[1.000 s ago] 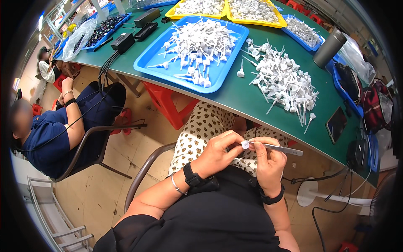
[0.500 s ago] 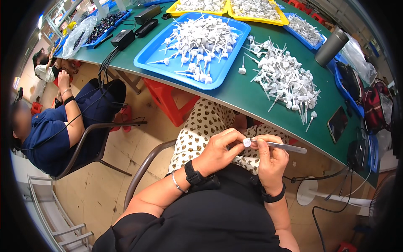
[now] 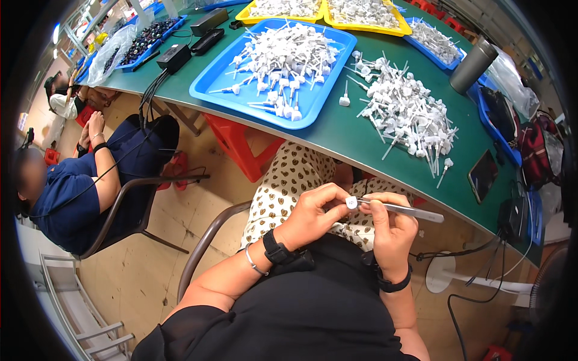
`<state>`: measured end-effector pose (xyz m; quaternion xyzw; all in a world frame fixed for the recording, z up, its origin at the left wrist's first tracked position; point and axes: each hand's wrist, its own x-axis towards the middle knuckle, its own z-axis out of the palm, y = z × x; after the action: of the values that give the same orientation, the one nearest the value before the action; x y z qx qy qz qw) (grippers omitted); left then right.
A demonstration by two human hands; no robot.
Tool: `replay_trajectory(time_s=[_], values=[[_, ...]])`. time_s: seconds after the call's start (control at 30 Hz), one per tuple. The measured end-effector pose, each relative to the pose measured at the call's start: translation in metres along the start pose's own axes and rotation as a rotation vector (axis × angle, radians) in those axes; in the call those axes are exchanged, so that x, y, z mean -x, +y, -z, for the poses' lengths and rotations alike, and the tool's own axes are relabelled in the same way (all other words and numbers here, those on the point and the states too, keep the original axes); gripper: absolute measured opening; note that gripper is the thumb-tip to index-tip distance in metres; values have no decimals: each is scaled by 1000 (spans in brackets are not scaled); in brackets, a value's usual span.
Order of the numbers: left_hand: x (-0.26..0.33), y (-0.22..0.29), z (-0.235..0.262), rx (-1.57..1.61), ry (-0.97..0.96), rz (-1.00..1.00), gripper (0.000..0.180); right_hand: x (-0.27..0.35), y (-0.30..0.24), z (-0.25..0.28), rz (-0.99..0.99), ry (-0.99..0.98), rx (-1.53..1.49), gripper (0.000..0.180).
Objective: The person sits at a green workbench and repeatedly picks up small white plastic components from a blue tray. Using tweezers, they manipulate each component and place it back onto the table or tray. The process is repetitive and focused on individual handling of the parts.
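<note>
Over my lap, my left hand (image 3: 316, 212) pinches a small white plastic part (image 3: 351, 203) between thumb and forefinger. My right hand (image 3: 390, 227) is closed around metal tweezers (image 3: 415, 211); their tips reach to the right side of the white part. Whether the tips touch it is too small to tell. On the green table ahead lies a loose heap of white parts with thin stems (image 3: 409, 111). Left of it a blue tray (image 3: 208, 84) holds a pile of similar white parts (image 3: 289, 51).
Yellow trays (image 3: 368, 27) of white parts stand at the back. To the right are a grey metal bottle (image 3: 474, 66), a phone (image 3: 483, 176) and a black box with cables (image 3: 513, 219). The green table's (image 3: 337, 137) near edge crosses ahead. A seated co-worker (image 3: 78, 192) is at left.
My right hand and the tweezers have shifted slightly right and down. The white part stays in my left fingers, turned a little. The co-worker's hands have moved.
</note>
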<state>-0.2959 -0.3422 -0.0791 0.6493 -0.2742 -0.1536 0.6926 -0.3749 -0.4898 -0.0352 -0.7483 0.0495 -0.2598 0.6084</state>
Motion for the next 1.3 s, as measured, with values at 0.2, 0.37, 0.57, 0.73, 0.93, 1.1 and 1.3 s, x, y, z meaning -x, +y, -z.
replay_trajectory(time_s=[0.2,0.37,0.57,0.73,0.93,1.1,1.3], values=[[1,1,2,269,-7,166,11,0,3,0,2,53,-96,11],[0,1,1,262,-3,177,10,0,3,4,-34,4,-80,11],[-7,15,12,55,-15,24,12,-4,3,6,-5,56,-173,12],[-70,76,58,-376,240,-392,15,-7,-1,16,38,102,-174,14],[-147,83,121,-1220,442,-689,32,-9,-3,16,52,101,-207,14],[-152,75,61,-1411,-13,-600,21,-8,1,17,46,90,-180,13],[-173,71,49,-1730,-188,-524,10,-7,-2,19,44,129,-180,12]])
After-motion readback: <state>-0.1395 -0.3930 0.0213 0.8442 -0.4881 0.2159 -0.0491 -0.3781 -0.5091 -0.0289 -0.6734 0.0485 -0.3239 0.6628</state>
